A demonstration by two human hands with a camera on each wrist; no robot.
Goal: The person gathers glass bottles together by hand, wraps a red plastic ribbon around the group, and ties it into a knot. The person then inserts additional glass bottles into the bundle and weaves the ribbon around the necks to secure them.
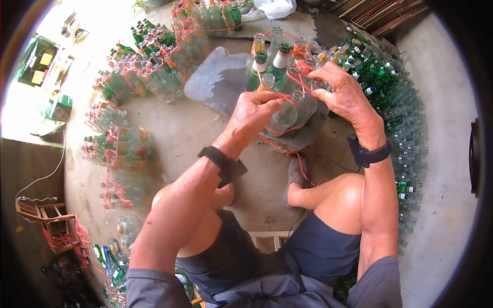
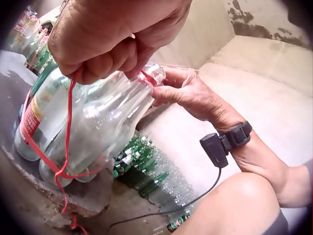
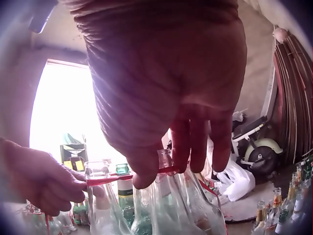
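A cluster of clear and green bottles stands upright on a stone slab, with red twine around its lower part and between the necks. My left hand pinches the red twine at the near side of the necks; in the left wrist view its fingers are curled, and a strand of twine hangs from them. At the right side of the cluster, my right hand holds the twine between thumb and fingers beside a bottle neck. In the right wrist view the thumb and fingers of my right hand straddle the necks.
Tied bundles of bottles stand on the floor at the left. Many loose green and clear bottles crowd the right side. A small wooden stool with red twine lies at the far left, and a white bag sits beyond the cluster.
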